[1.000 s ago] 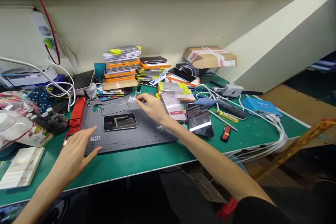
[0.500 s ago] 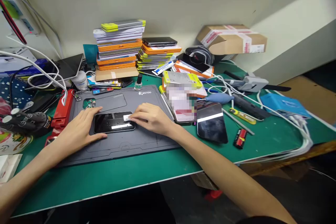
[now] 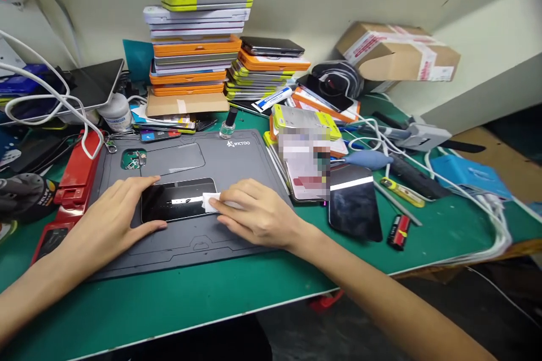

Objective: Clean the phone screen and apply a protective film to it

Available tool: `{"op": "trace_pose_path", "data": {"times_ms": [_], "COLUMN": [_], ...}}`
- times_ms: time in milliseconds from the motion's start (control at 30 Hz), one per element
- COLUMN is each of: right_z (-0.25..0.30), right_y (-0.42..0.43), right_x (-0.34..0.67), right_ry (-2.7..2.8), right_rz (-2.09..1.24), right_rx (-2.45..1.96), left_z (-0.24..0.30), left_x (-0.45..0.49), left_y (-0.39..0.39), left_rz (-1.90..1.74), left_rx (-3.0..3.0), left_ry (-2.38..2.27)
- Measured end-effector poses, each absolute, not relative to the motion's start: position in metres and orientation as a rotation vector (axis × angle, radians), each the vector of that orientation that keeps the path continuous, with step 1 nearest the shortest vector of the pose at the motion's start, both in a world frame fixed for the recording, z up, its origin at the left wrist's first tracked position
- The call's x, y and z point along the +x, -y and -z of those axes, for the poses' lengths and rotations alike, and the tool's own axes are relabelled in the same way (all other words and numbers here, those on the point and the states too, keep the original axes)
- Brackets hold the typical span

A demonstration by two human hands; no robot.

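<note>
Clasping phone (image 3: 169, 211) edges, left hand (image 3: 121, 211) faces right hand (image 3: 258, 217), whose grip pinches wipe (image 3: 208, 202); near mat (image 3: 182, 256) edge bare.

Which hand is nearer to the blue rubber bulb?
Right. The right hand is left of the blue rubber bulb, at the closer end of the phone; the left hand is farther left, at its opposite end.

"How is the bare left hand (image 3: 121, 211) resting?"
"It's lying low, its back facing up, the fingers pointing inward and the thumb (image 3: 150, 228) standing apart, so together they're forming a wide C."
"And the bare right hand (image 3: 256, 214), what's it doing?"
"It's curling its fingers against the thumb, making a tight pinch."
"The arms?"
"The bare left forearm (image 3: 46, 285) is slanting in from lower left, the bare right forearm (image 3: 364, 281) from lower right."
</note>
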State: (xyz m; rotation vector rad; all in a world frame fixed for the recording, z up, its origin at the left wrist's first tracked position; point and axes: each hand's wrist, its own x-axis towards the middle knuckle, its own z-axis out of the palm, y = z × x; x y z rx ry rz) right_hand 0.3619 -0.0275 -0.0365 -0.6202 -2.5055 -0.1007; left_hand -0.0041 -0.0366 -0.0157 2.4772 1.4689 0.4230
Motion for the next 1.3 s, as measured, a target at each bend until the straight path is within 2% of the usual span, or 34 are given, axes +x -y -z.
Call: {"op": "trace_pose_path", "data": {"times_ms": [167,300,500,667,833,1100,1300], "right_z": [0.037,0.039,0.041,0.042,0.042,0.051,0.050], "right_y": [0.024,0.026,0.022,0.027,0.025,0.057,0.036], "right_x": [0.366,0.371,0.370,0.368,0.355,0.354,0.329], "right_ry": [2.446,2.459,2.445,2.496,2.487,2.509,2.569], "right_rz": [0.083,0.015,0.128,-0.028,-0.053,-0.116,-0.172], "right_rx": [-0.775,-0.719,-0.761,-0.669,-0.862,-0.884,-1.084], "left_z": [0.017,0.014,0.012,0.011,0.010,0.024,0.025], "left_x": [-0.003,0.000,0.002,0.004,0.005,-0.001,0.000], "left_y": [0.039,0.039,0.039,0.039,0.036,0.031,0.030], "left_rz": [-0.410,-0.380,-0.389,-0.361,-0.363,-0.432,-0.424], "left_rx": [2.422,2.387,2.408,2.366,2.340,2.405,2.430], "left_ry": [-1.505,-1.497,-1.482,-1.496,-1.469,-1.389,-1.370]}}
